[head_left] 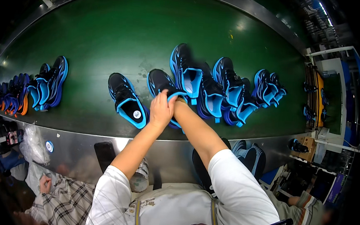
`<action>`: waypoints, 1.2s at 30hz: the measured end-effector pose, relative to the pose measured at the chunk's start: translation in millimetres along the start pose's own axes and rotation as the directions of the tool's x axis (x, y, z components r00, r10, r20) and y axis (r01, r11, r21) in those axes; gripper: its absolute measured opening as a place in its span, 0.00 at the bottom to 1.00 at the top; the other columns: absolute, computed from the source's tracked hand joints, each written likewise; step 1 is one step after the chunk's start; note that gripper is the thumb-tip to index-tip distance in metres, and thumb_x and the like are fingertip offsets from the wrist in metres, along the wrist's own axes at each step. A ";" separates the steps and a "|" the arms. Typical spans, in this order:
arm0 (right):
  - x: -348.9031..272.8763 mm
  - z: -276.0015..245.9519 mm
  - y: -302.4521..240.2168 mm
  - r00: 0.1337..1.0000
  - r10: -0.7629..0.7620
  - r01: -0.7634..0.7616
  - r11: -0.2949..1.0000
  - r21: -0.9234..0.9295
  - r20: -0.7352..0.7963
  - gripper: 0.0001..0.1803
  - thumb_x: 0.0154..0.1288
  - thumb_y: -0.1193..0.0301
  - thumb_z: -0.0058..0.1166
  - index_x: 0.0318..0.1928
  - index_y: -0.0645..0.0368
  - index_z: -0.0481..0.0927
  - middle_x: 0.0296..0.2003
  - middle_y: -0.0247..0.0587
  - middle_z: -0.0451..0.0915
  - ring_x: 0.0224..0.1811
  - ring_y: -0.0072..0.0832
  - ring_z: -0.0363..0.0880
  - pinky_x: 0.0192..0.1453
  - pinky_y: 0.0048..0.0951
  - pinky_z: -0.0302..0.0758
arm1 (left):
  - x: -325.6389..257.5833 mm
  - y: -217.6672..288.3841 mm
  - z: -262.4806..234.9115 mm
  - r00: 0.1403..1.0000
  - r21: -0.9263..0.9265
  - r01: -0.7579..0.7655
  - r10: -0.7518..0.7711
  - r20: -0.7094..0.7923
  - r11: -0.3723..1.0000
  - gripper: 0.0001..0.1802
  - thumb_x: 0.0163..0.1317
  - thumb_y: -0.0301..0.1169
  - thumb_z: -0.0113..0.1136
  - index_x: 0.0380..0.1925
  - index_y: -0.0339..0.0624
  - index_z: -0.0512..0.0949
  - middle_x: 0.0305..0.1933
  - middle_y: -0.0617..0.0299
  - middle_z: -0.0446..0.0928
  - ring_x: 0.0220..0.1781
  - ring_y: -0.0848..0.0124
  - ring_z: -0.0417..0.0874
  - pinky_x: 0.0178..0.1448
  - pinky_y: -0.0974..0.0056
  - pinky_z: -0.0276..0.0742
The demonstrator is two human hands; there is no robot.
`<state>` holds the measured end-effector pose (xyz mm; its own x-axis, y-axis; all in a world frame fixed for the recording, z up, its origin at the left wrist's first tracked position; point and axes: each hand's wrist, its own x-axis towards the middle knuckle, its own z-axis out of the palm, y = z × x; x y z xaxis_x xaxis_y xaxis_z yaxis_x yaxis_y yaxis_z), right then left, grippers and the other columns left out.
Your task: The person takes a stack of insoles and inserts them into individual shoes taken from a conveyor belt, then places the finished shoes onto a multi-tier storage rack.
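Note:
A black and blue sneaker (159, 79) lies on the green belt before me, toe pointing away. My left hand (162, 109) grips its collar, fingers close together and thumb by the blue edge. My right hand (181, 101) reaches into the shoe's opening; its fingers are hidden inside. Just left rests a matching sneaker (122, 86) with a round white sticker on its insole. To the right, another sneaker (181, 57) lies slightly farther off, beside several more of the same kind.
Farther left on the green conveyor belt (98, 29) stand blue sneakers (58, 78) and a row with orange soles (23, 99). A metal ledge (77, 141) borders the near side, holding a dark phone (104, 155) and a tape roll (140, 180). People sit on both sides of me.

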<state>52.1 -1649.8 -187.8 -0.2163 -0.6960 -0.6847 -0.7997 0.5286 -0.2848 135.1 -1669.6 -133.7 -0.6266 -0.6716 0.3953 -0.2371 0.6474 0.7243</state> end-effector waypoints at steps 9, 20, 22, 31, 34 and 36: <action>-100.9 -51.8 -21.3 0.933 -0.360 0.343 0.858 -0.382 0.031 0.21 0.49 0.64 0.42 0.39 0.69 0.72 0.36 0.54 0.74 0.43 0.38 0.72 0.59 0.35 0.53 | 17.8 -6.6 -9.9 0.814 -0.082 0.578 -0.566 0.131 0.812 0.21 0.60 0.43 0.37 0.33 0.31 0.67 0.34 0.38 0.70 0.37 0.44 0.70 0.40 0.51 0.65; -163.2 4.5 -9.9 0.681 -0.265 0.318 0.947 -0.051 -0.683 0.11 0.47 0.72 0.51 0.32 0.63 0.71 0.35 0.44 0.72 0.44 0.36 0.68 0.58 0.44 0.53 | 36.2 -5.8 -45.4 0.911 0.241 -0.316 0.222 0.347 0.918 0.16 0.38 0.30 0.62 0.27 0.42 0.66 0.25 0.59 0.63 0.29 0.63 0.69 0.30 0.63 0.63; -178.4 22.9 -5.5 0.702 -0.244 0.321 0.947 -0.008 -0.669 0.10 0.48 0.73 0.50 0.34 0.62 0.72 0.38 0.43 0.70 0.47 0.37 0.67 0.57 0.42 0.56 | 22.7 6.2 -53.9 0.901 0.252 -0.357 0.260 0.348 0.899 0.16 0.37 0.31 0.62 0.25 0.43 0.66 0.25 0.59 0.63 0.28 0.64 0.68 0.29 0.63 0.62; -177.0 1.7 -21.8 0.669 -0.330 0.534 0.836 0.122 -0.666 0.19 0.53 0.75 0.45 0.48 0.65 0.66 0.51 0.47 0.63 0.57 0.39 0.58 0.60 0.37 0.55 | 44.4 -29.7 -78.7 0.779 0.389 -0.544 0.274 0.564 0.744 0.05 0.46 0.26 0.49 0.26 0.42 0.67 0.27 0.58 0.65 0.28 0.63 0.70 0.31 0.61 0.66; -192.5 -16.1 9.7 0.545 -0.276 0.456 0.890 0.004 -0.792 0.27 0.47 0.70 0.52 0.50 0.63 0.63 0.50 0.50 0.64 0.57 0.41 0.57 0.59 0.40 0.54 | 78.3 -18.5 -100.6 0.900 0.186 -0.181 0.086 0.426 0.966 0.03 0.52 0.24 0.45 0.23 0.37 0.65 0.29 0.55 0.67 0.26 0.62 0.69 0.30 0.62 0.65; -203.1 -21.9 46.0 0.507 -0.085 0.275 0.959 0.067 -0.858 0.35 0.41 0.65 0.57 0.52 0.60 0.61 0.51 0.52 0.62 0.58 0.45 0.53 0.59 0.45 0.50 | 90.3 -10.9 -110.7 0.932 -0.102 0.066 -0.025 0.363 0.993 0.07 0.56 0.25 0.43 0.20 0.38 0.63 0.35 0.58 0.70 0.23 0.72 0.66 0.26 0.69 0.62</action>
<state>46.9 -1494.8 -47.1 -0.5223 -0.8144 0.2530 -0.7886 0.3484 -0.5066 163.4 -1777.2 -43.4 -0.8471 -0.5112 0.1455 -0.2008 0.5613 0.8029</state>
